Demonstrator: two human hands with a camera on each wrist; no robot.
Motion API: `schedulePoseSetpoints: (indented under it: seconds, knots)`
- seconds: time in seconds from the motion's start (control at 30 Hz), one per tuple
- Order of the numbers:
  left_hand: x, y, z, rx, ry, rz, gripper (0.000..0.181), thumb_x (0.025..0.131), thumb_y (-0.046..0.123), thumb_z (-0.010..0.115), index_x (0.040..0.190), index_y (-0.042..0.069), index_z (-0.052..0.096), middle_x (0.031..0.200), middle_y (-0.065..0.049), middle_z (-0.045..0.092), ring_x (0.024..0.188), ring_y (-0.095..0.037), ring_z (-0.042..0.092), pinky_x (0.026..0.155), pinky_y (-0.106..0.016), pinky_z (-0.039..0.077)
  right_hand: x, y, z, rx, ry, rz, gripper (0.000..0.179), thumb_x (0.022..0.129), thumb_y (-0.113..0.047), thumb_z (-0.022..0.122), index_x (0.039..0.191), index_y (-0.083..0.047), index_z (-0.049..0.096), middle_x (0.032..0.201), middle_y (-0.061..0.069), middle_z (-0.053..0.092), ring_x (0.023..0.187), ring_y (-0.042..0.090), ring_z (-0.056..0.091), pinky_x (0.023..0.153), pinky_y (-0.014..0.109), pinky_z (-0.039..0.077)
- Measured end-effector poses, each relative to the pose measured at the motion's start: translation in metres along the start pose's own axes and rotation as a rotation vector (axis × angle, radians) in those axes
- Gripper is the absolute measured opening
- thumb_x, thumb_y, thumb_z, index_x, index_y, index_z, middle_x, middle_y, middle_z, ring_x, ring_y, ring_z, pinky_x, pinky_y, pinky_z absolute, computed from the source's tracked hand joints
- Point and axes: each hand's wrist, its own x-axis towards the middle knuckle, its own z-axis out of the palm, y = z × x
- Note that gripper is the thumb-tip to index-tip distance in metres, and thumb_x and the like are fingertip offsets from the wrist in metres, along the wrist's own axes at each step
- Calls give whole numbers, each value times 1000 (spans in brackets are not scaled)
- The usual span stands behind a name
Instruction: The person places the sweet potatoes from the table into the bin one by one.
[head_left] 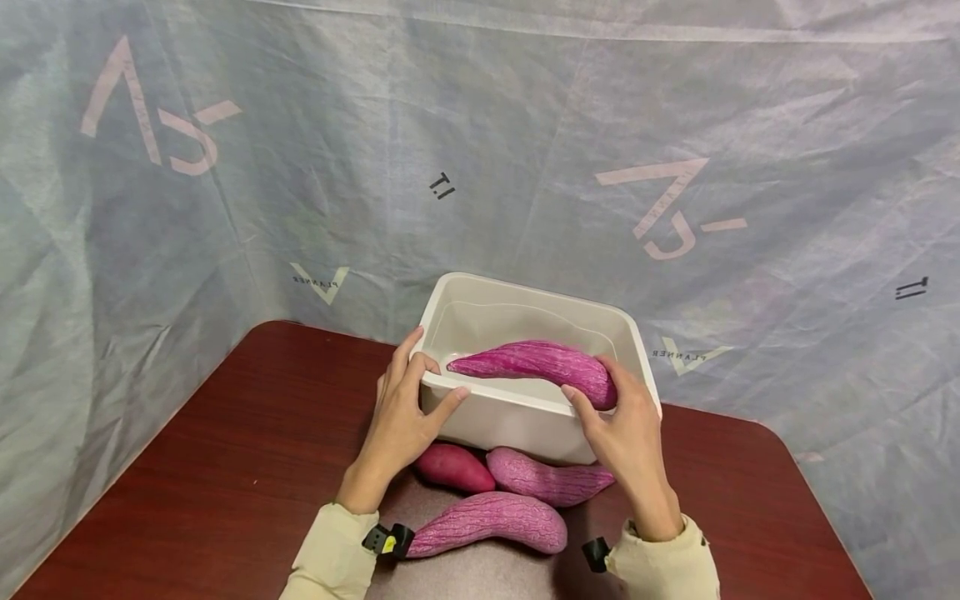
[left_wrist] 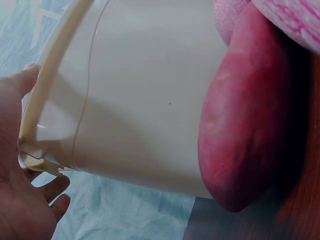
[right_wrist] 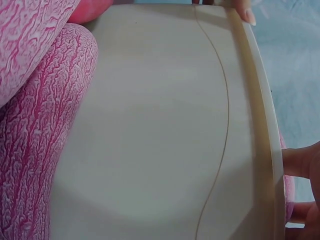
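A white plastic bin [head_left: 510, 421] stands tilted towards me on the table. My left hand [head_left: 401, 417] grips its near left corner, with the thumb along the front rim and fingers over the side; in the left wrist view that hand [left_wrist: 22, 160] shows at the rim. Inside the bin, my right hand [head_left: 626, 421] holds the thick right end of a long, wrinkled purple sweet potato [head_left: 532, 362] between thumb and fingers. The tapered end points left. The right wrist view shows only some fingers [right_wrist: 300, 162] beyond the rim, and the bin wall hides most of the sweet potato.
In front of the bin lie a smooth red sweet potato [head_left: 455, 467] and two wrinkled purple ones, one against the bin [head_left: 551, 479] and another nearer me [head_left: 495, 523]. The dark red table [head_left: 225, 467] has rounded far corners. Grey printed sheeting [head_left: 480, 125] hangs around it.
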Motion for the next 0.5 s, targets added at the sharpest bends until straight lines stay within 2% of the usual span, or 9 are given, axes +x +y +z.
schedulePoseSetpoints:
  seconds: [0.13, 0.33, 0.5]
  knots:
    - [0, 0, 0, 4, 1, -1, 39, 88, 45, 74, 101, 17, 50, 165, -2, 29, 135, -42, 46, 107, -58, 31, -1, -1, -1, 9, -19, 2, 58, 84, -30, 81, 134, -11, 59, 129, 18, 65, 118, 38, 56, 98, 53, 39]
    - [0, 1, -1, 4, 1, -5, 40, 88, 44, 74, 101, 16, 49, 165, -2, 29, 134, -43, 46, 107, -57, 31, -3, -4, -5, 14, -77, 35, 74, 82, -39, 82, 144, -14, 52, 157, 21, 41, 137, 44, 33, 102, 62, 27]
    - [0, 1, 0, 2, -3, -8, 40, 89, 44, 74, 101, 16, 49, 165, -2, 28, 134, -43, 45, 108, -58, 31, -7, -7, -8, 12, -99, 31, 73, 81, -38, 83, 143, -13, 53, 158, 23, 37, 139, 47, 29, 105, 65, 22]
